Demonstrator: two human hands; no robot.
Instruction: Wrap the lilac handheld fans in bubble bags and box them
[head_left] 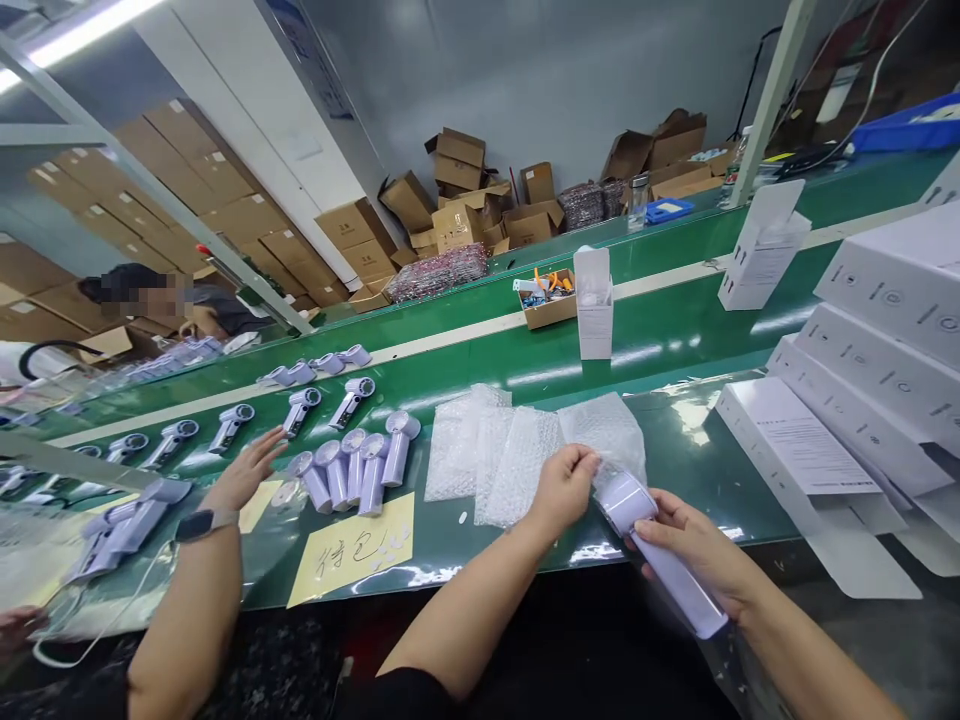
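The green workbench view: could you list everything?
Bench: one, green, throughout
Handheld plastic device: one, lavender, front right
Bubble-wrap bag: one, clear, beside it
More bags: several, clear, centre
Clustered devices: five, lavender, centre left
Device row: several, lavender, further left
Handwritten paper: one, yellow, front
Open cartons: at least two, white, back
Printed boxes: several, white, right
Cardboard parts box: one, brown, back
Cartons: many, brown, background
Co-worker's hand: one, left
Left hand: one, pinching bag
Right hand: one, gripping device

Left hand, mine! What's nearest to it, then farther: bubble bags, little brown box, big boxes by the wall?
1. Bubble bags, beside the left hand.
2. Little brown box, ahead.
3. Big boxes, far back by the wall.
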